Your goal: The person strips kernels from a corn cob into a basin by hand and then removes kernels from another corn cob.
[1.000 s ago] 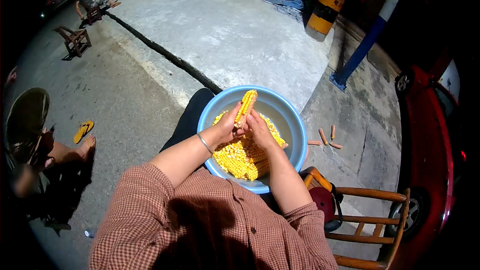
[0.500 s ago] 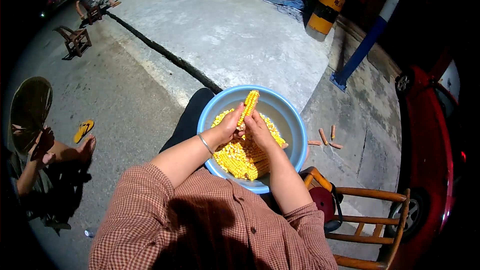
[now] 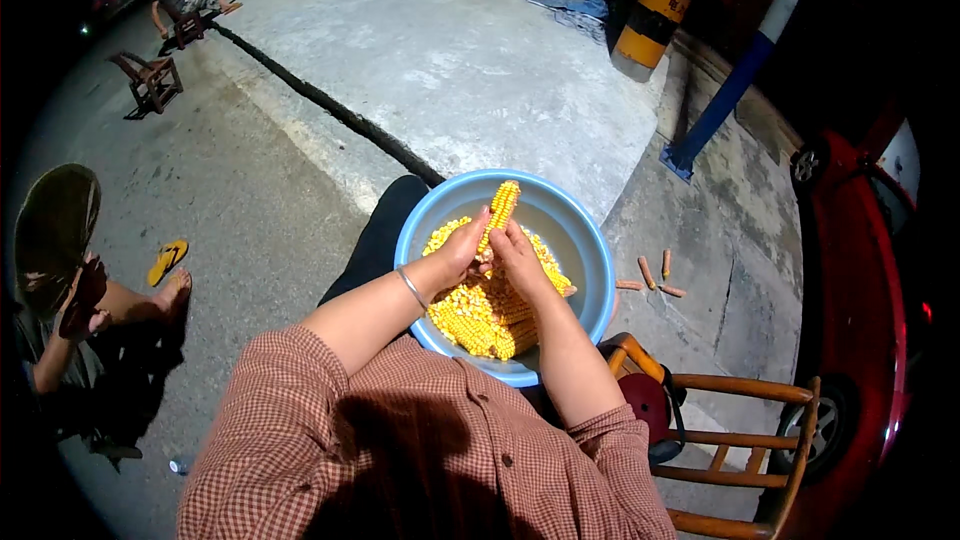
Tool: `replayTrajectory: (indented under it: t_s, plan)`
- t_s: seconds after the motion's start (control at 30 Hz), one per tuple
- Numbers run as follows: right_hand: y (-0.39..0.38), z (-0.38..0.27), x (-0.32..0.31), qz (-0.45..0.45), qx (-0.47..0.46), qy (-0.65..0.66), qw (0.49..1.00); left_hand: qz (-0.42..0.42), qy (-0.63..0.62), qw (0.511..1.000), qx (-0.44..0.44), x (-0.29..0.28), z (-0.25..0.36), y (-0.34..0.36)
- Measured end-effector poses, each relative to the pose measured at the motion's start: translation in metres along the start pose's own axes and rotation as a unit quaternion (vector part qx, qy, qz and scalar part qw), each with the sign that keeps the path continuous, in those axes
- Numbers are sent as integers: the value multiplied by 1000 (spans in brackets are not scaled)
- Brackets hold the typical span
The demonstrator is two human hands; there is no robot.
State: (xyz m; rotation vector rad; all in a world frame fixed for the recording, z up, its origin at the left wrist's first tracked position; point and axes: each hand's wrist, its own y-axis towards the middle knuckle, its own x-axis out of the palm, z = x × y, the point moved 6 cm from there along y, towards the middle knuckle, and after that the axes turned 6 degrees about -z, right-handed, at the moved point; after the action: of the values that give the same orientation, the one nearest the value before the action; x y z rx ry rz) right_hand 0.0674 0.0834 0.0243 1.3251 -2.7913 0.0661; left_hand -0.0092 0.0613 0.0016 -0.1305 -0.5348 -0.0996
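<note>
Cob [image 3: 500, 212] above the basin [image 3: 505, 176], gripped in 2 hands, far end pointing away from the body and slightly right; visible side mostly covered in yellow kernels.

Left hand [image 3: 462, 250]: fingers closed about the cob's lower part, thumb along its left side. Right hand [image 3: 514, 252]: fingers narrow, curled in, holding the cob from its right; undersides of the fingers hidden. Bangle [image 3: 410, 286] on left wrist.

Basin round, blue. Inside: loose grains [image 3: 480, 292], with more yellow ears [image 3: 500, 336] toward the near side. Dark trouser leg [image 3: 370, 245] at basin's left.

Ground right of basin: 4 bare cores [image 3: 647, 273], lying near each other. Closer in, wooden chair [image 3: 735, 438] with dark red bag [image 3: 645, 408] at its left end. Red car [image 3: 865, 310] at far right.

Left: another person's foot [image 3: 175, 292], yellow slipper [image 3: 168, 262] just beyond it, dark fan [image 3: 60, 230] near that person's hand.
</note>
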Motion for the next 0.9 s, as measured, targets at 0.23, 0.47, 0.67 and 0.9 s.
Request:
replayTrajectory:
  t_s: [0.23,0.47,0.67,0.9]
  plan:
    - [6,9,-9,-59,-34,41,997,-16,-59,998,0,2,4,-2]
    - [1,0,-3,-17,-26,69,997,-7,5,1000,11,4,1,0]
    - [3,3,-5,-17,-16,36,999,-11,6,1000,13,3,4,-1]
    - [8,7,-12,-36,-58,-26,997,-15,-82,996,-3,3,4,-1]
